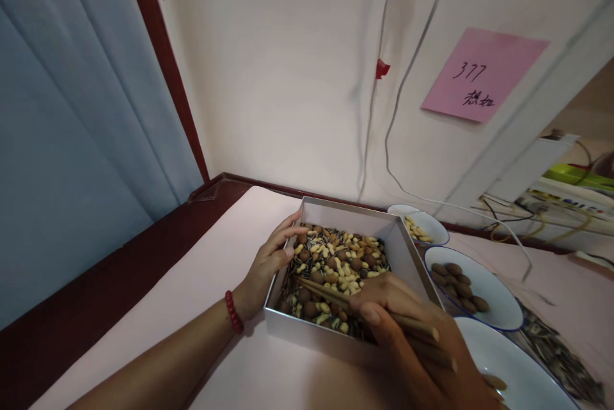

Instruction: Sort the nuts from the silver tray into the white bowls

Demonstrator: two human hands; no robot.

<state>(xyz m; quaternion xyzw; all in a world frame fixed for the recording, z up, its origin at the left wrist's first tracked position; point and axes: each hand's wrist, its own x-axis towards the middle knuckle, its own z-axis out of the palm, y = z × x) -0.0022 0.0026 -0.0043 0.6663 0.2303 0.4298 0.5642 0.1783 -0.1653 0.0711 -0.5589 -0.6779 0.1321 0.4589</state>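
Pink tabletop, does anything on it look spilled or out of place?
Possibly: dark striped seeds lie heaped beside the white dish of brown nuts, outside any dish I can see. That could be a spill, though blur hides whether something clear holds them.

There are two chopsticks (330, 294), three bowls (501, 295), one box (311, 332).

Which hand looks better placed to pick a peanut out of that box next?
The right hand, most likely: it grips chopsticks whose tips lie inside the box, near the peanuts. The left hand rests at the box's left side and holds no chopsticks.
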